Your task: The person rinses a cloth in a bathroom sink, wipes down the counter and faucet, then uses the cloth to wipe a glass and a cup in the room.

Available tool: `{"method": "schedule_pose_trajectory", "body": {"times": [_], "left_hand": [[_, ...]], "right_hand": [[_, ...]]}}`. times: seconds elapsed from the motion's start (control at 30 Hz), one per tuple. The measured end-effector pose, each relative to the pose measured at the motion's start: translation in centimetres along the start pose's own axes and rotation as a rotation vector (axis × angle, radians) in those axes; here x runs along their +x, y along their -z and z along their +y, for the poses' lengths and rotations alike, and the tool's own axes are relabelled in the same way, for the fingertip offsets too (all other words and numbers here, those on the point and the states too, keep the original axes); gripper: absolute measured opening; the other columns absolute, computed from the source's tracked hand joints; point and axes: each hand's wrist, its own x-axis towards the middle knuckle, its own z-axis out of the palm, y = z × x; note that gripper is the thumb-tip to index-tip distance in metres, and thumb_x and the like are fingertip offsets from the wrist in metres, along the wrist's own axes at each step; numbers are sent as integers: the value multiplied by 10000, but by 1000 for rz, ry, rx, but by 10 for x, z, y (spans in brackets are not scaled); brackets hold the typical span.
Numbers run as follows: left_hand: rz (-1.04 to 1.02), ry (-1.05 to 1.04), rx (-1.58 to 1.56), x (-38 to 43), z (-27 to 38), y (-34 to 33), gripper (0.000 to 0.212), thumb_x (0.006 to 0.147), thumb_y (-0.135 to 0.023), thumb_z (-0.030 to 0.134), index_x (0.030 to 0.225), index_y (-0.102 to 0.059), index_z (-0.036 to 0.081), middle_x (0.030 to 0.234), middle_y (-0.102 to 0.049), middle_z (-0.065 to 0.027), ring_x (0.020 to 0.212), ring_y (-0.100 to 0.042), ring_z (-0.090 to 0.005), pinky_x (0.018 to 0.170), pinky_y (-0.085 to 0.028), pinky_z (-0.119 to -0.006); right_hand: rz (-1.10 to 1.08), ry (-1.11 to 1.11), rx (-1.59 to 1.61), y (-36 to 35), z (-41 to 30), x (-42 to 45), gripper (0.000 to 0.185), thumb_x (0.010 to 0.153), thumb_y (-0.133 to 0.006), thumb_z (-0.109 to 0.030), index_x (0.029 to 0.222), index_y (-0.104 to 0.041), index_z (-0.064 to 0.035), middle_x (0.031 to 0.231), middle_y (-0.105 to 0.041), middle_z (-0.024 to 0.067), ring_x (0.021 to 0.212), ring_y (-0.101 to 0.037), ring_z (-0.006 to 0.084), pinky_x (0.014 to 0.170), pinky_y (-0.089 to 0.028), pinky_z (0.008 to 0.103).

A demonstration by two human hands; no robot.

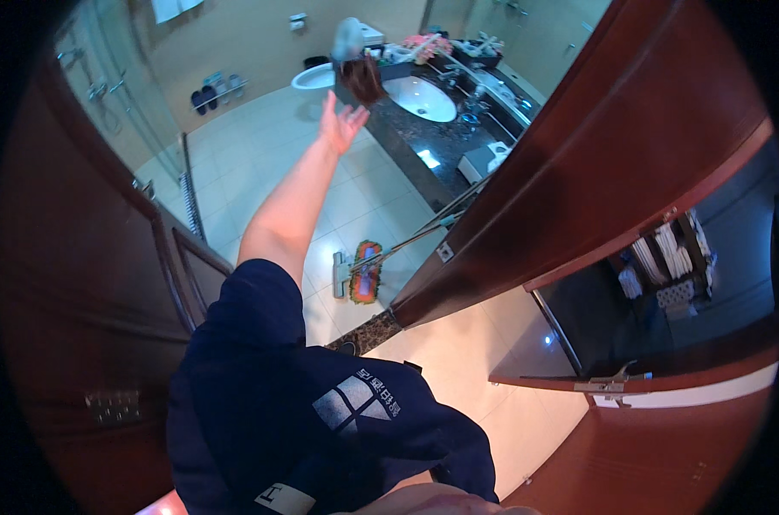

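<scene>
My left hand (341, 125) reaches far out over the bathroom floor, with fingers spread and nothing held. Just beyond its fingertips is a blurred dark brown object (362, 78), with a blurred pale bluish thing (349, 40) above it; what they are, and whether they rest on anything, I cannot tell. To their right, a white oval washbasin (420, 98) is set in a dark stone counter (421, 145). Behind them, part of a white toilet (313, 77) shows. My right hand is out of view; only the dark sleeve on that side shows.
A mop with an orange and green head (365, 273) and a flat grey mop head (340, 275) lie on the tiles, handles leaning towards the brown door frame (556, 174). A stone threshold (370, 331) crosses the doorway. Slippers (204, 98) sit on a wall rack, beside a glass shower.
</scene>
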Motion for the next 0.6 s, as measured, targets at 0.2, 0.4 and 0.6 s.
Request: {"method": "schedule_pose_trajectory", "body": {"times": [0.2,0.4,0.6], "left_hand": [[90,-104,461,0,-96,51,659,917,-508,335,1448,-128,244,1483,-200,-131,1231,-430,-324,994,-408,-448],[475,492,990,-91,-208,256,423,911,-465,342,1258,-319,150,1227,-410,-106,1055,-488,-246,817,-460,-379],[83,1167,1510,-229,-333,288,249,889,-480,298,1040,-383,126,1003,-432,-64,881,-475,-193,710,-431,-342]], "right_hand": [[78,5,5,-13,-5,-53,308,840,-654,-245,1056,-612,-30,887,-675,107,786,-637,197,732,-512,317],[364,189,83,69,-76,-4,325,820,-670,-252,1067,-615,-49,931,-670,144,862,-647,263,775,-512,349],[891,767,-312,271,-237,20,339,740,-685,-93,1062,-584,-57,1097,-581,136,1092,-510,325,945,-410,405]]}}
